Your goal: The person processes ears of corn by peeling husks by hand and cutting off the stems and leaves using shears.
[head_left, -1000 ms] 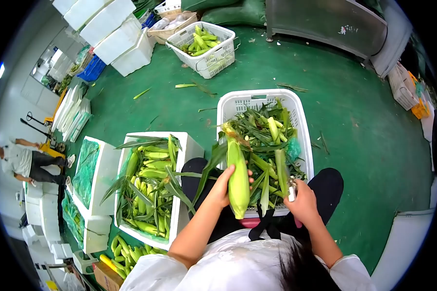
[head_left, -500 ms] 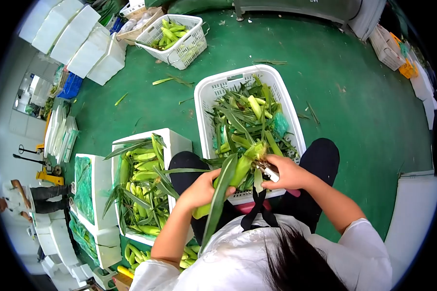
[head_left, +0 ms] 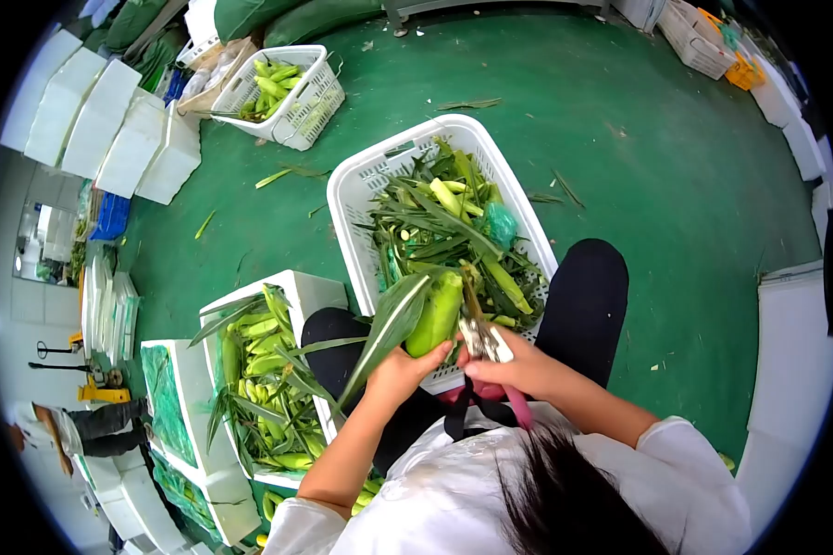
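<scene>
Corn ear (head_left: 438, 314) now nearer 12 o'clock, left hand (head_left: 398, 372) clasping it. Right hand (head_left: 525, 366) grips metal tool (head_left: 478, 339), ear's 4 o'clock, seemingly within reach.

My only view comes from a camera worn on the person's head, facing forward and steeply down past the white shirt (head_left: 435, 499) onto the green painted floor (head_left: 676, 176). Both bare hands sit close below the lens, while the small white lattice basket of corn (head_left: 310, 111) lies farther off; with one camera, I have no second view sharing any part.
</scene>
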Demonstrator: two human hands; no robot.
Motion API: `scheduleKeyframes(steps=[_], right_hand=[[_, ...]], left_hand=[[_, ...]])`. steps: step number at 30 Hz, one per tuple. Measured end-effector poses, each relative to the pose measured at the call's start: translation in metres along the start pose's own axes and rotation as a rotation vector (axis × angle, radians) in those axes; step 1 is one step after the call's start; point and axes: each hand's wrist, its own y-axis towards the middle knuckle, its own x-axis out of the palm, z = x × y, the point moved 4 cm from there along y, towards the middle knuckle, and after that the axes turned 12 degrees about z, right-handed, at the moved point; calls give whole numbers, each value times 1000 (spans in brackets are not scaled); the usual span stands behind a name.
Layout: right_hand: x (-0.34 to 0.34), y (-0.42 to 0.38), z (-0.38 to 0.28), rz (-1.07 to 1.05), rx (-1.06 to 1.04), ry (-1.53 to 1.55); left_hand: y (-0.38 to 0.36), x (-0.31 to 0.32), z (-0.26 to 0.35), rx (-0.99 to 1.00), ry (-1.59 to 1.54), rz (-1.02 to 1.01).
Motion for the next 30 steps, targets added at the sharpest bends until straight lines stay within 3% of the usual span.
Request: scheduleKeyframes(steps=[3, 5, 7, 10, 14, 15, 17, 19, 21, 23, 25, 27, 29, 30], right_hand=[[-7, 14, -8, 115, -130, -1], [-14, 7, -7, 119, -24, 48], [-21, -1, -13, -24, 100, -53], [-20, -1, 4, -308, 143, 95], [-10, 3, -8, -389, 11, -67], [-11, 3, -13, -372, 30, -82], [-9, 6, -20, -353, 70, -120], [-8, 8, -12, -192, 78, 29], [-7, 15, -3, -8, -23, 254], [-13, 36, 12, 17, 23, 544], [-3, 40, 21, 88, 67, 437], [11, 46, 43, 21, 99, 331], [35, 49, 52, -10, 162, 154], [43, 53, 63, -50, 187, 135]], left_hand=[[6, -3, -6, -203, -249, -139], [2, -8, -16, -330, -575, -169], [-4, -12, -11, -471, -869, -310], [-7, -11, -13, -503, -965, -462], [-17, 1, -28, -609, -1060, -841], [-23, 2, -30, -640, -1095, -933], [-35, 9, -32, -717, -1206, -881], [-43, 7, -30, -829, -1336, -884], [-47, 3, -36, -896, -1451, -732], [-51, -8, -53, -898, -1601, -580], [-77, -40, -62, -730, -1765, -416], [-123, -84, -86, -614, -1833, -183], [-194, -141, -125, -412, -1808, 172], [-253, -169, -165, -452, -1616, 551]])
